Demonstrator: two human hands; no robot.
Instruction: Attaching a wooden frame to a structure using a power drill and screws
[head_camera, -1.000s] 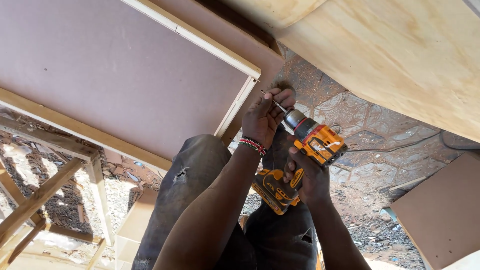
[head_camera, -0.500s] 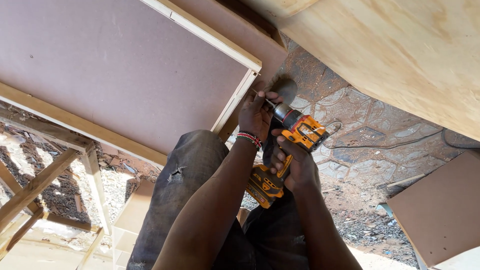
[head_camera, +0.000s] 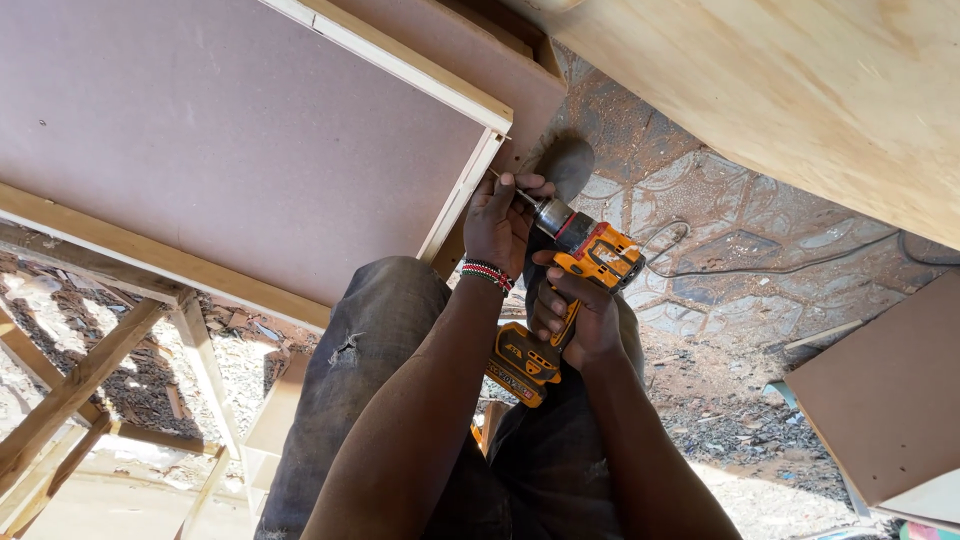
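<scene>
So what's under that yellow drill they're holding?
Under the yellow drill are the person's dark trousers and a shoe on stone paving. The right hand covers its grip.

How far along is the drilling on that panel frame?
Done: pale strips already edge the panel. In hand: right hand grips the yellow drill, left hand steadies the bit at the frame corner. Left: bit is not yet sunk in; no fastener head visible there.

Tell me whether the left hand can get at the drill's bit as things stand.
Probably yes: the left hand already pinches near the bit of the orange drill, nothing between them, while the right hand holds the handle.
</scene>
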